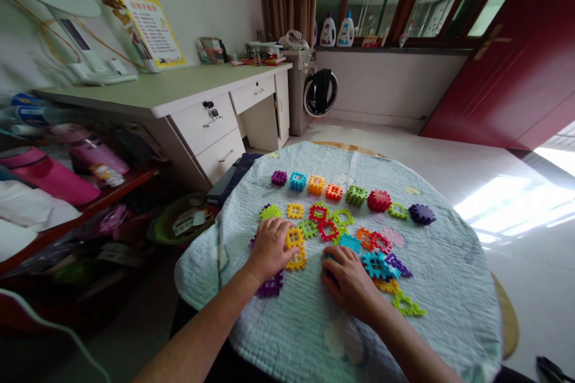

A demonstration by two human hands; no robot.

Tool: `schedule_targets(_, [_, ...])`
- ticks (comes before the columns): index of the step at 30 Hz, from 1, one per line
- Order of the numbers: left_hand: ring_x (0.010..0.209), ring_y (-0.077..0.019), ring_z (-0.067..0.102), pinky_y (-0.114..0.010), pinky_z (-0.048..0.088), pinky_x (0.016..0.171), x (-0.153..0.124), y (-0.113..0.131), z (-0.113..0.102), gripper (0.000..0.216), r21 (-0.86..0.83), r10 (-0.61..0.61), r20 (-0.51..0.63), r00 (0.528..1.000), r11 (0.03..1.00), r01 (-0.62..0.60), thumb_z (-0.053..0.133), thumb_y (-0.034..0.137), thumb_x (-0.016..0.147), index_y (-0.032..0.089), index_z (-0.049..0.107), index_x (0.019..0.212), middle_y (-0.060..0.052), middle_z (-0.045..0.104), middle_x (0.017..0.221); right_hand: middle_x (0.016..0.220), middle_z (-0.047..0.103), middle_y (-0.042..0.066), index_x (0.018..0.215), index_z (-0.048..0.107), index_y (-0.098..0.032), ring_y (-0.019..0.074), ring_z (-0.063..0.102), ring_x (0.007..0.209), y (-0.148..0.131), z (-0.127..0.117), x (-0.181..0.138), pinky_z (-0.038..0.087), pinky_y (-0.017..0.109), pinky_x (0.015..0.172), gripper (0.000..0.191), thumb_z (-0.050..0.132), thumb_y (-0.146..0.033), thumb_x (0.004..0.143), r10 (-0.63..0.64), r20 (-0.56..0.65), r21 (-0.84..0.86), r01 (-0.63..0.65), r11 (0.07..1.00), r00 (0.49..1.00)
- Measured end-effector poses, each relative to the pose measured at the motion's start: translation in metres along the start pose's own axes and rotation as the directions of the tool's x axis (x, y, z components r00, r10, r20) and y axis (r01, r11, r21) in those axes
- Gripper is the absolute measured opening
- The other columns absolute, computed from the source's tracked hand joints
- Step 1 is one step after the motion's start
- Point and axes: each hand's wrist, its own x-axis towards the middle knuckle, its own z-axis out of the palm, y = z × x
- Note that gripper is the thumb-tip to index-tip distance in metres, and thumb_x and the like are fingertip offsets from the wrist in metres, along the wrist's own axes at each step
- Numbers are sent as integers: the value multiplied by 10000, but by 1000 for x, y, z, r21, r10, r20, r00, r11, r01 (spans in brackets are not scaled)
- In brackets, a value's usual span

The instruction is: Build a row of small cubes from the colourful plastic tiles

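A round table under a pale quilted cloth (pixel 431 263) holds many flat plastic interlocking tiles in bright colours. A row of assembled cubes runs along the far side, from a purple cube (pixel 279 178) to a red cube (pixel 378 200). My left hand (pixel 271 246) lies palm down on loose tiles, fingers spread, touching a yellow tile (pixel 295 237); a purple tile (pixel 271 286) shows beneath its wrist. My right hand (pixel 348 278) rests knuckles up, fingers curled over a blue piece (pixel 330 257) that is mostly hidden. Teal tiles (pixel 376 264) lie just right of it.
A desk with drawers (pixel 211 122) stands to the left, a cluttered red shelf (pixel 67 179) nearer. A washing machine (pixel 314 93) sits by the far wall beside a red door (pixel 516 72). A green basin (pixel 179 224) lies on the floor by the table.
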Motion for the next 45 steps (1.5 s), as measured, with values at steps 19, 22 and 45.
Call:
schedule_targets(19, [1027, -245, 538, -426, 385, 966, -26, 10, -7, 119, 96, 263, 250, 932, 951, -294, 618, 235, 842, 212, 640, 956, -45, 653, 983, 1187, 595, 63, 892, 628, -213, 222, 518, 1089, 1, 1, -1, 413, 398, 970, 76, 587, -162, 853, -1, -1, 8, 1, 1000, 1000])
schedule_targets(22, [983, -223, 554, -397, 402, 943, -26, 9, -6, 114, 98, 287, 277, 917, 941, -324, 571, 145, 838, 206, 626, 916, -38, 650, 940, 1184, 596, 70, 885, 630, -209, 223, 519, 1083, 0, 0, 0, 418, 400, 963, 75, 573, -165, 863, 2, 0, 6, -2, 1000, 1000])
schedule_targets(45, [1055, -218, 594, -352, 436, 977, -8, 3, -20, 300, -244, 265, 361, 894, 952, -184, 723, 235, 712, 217, 660, 1005, -25, 678, 1079, 1187, 597, 71, 899, 637, -219, 226, 521, 1089, 2, 2, 0, 425, 408, 966, 89, 578, -167, 859, 2, -9, 4, -1, 1000, 1000])
